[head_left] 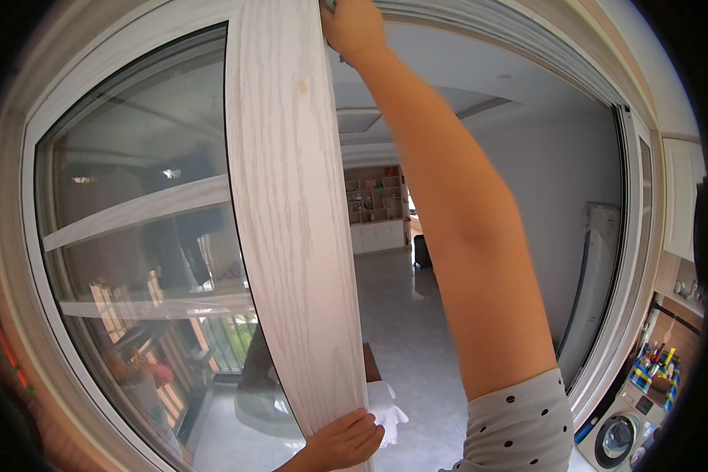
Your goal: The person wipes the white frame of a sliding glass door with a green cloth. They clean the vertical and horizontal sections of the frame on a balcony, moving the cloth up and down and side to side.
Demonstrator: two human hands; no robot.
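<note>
A sliding door (pixel 291 197) with a white wood-grain frame and a glass pane stands in front of me. My right hand (pixel 355 30) is raised to the top of the frame's right edge, fingers closed around a grey cloth-like piece (pixel 330 5). Only scraps of that piece show past the hand, and its kind is hard to make out. Low on the same upright, my left hand (pixel 344 440) curls its fingers at the frame's right edge, holding the door. The right forearm crosses the doorway.
An upper track (pixel 480 23) runs along the opening. Beyond it lie a grey tiled floor (pixel 417 330), a shelf unit (pixel 374 197), and a white cloth (pixel 389 413) on something brown. A washing machine (pixel 615 440) stands at lower right, below a white cabinet (pixel 679 197).
</note>
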